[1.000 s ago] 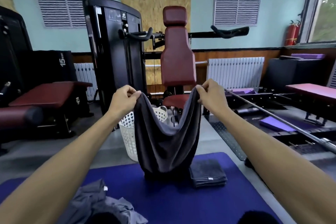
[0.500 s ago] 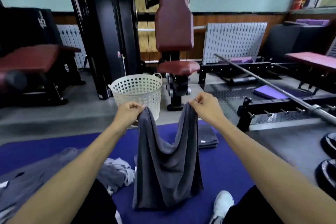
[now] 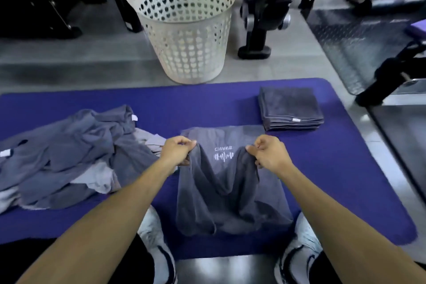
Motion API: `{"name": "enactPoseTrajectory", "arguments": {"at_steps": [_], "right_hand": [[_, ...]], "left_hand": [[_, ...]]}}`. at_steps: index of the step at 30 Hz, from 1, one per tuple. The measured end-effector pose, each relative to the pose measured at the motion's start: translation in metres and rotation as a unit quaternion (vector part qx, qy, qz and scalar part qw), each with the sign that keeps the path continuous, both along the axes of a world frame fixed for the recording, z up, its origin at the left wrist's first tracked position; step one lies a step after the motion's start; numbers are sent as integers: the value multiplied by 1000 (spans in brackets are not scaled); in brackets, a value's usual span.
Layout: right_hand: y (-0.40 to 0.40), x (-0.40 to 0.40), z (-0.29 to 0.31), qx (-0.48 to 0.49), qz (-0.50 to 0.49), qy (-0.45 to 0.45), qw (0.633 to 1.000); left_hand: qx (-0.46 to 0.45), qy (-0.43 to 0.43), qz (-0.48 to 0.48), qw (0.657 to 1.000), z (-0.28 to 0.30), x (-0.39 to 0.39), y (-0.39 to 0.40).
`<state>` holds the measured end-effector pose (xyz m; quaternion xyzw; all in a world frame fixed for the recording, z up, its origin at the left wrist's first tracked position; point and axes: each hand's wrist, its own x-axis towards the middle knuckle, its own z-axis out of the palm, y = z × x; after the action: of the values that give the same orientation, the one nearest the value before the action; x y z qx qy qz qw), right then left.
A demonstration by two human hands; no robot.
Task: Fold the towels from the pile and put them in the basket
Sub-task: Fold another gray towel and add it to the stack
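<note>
So both hands are pinching the top edge of a dark grey towel (image 3: pixel 227 193) — left hand (image 3: pixel 176 151) has one corner bunched in curled fingers, right hand (image 3: pixel 268 154) has the other, and the middle sags between them. The lower part of the towel lies on the blue mat (image 3: pixel 334 168), with a white logo showing on the layer behind the sag. A stack of folded towels (image 3: pixel 289 108) sits on the mat just beyond and to the right. The messy pile (image 3: pixel 69 152) of unfolded grey towels is off to the left, touching the left wrist area. The white basket (image 3: pixel 186 30) stands on the floor just past the mat's far edge — you can't see into it properly. White sneakers (image 3: pixel 299 244) poke onto the near edge of the mat.
</note>
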<state>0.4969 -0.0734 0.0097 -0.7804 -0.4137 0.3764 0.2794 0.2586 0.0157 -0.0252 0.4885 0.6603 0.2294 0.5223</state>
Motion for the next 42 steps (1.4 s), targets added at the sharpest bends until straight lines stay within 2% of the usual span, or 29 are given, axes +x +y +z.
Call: {"name": "enactPoseTrajectory", "arguments": {"at_steps": [6, 10, 16, 19, 23, 29, 36, 42], "right_hand": [[71, 9, -73, -49, 11, 25, 998], [127, 12, -96, -44, 61, -5, 997], [159, 17, -136, -48, 116, -42, 991], [156, 24, -158, -64, 100, -29, 992], [155, 25, -180, -67, 73, -2, 995], [176, 6, -196, -51, 52, 12, 997], [186, -14, -214, -23, 104, -6, 994], [184, -11, -216, -20, 72, 1, 997]], "left_hand": [[-10, 115, -56, 992, -81, -1, 79], [-7, 175, -94, 980, -113, -1, 135], [-4, 165, -49, 985, -161, -8, 179], [20, 176, 21, 984, -187, -16, 182], [53, 161, 66, 983, -208, -20, 180], [136, 155, 67, 976, -222, -13, 175], [187, 178, 57, 964, -230, -10, 169], [167, 198, 45, 965, -229, -7, 174]]}}
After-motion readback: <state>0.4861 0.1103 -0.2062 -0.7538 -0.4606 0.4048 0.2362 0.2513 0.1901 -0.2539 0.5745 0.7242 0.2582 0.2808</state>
